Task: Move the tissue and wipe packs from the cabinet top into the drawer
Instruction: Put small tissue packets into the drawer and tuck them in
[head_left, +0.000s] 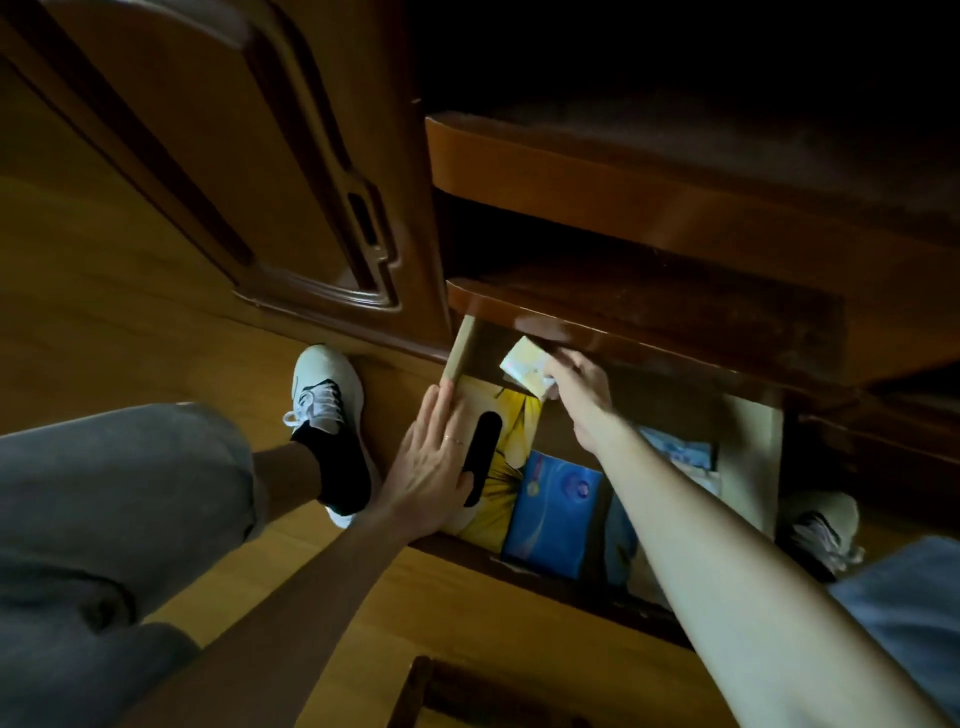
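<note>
The bottom drawer (753, 457) of a wooden cabinet stands pulled out below me. My left hand (436, 462) lies flat, fingers together, on a yellow tissue box (506, 467) with a black oval slot at the drawer's left side. My right hand (576, 384) reaches to the drawer's back and grips a small pale yellow tissue pack (524, 366) just under the shelf edge. A blue pack (558, 512) lies beside the yellow box. Another light blue pack (685, 454) shows right of my forearm, partly hidden.
Two rounded wooden shelves (623, 332) overhang the drawer's back. A tall cabinet door (234, 171) stands at left. My sneakers (327, 405) rest on the wooden floor on both sides of the drawer. A dark wooden object (467, 696) sits at the bottom edge.
</note>
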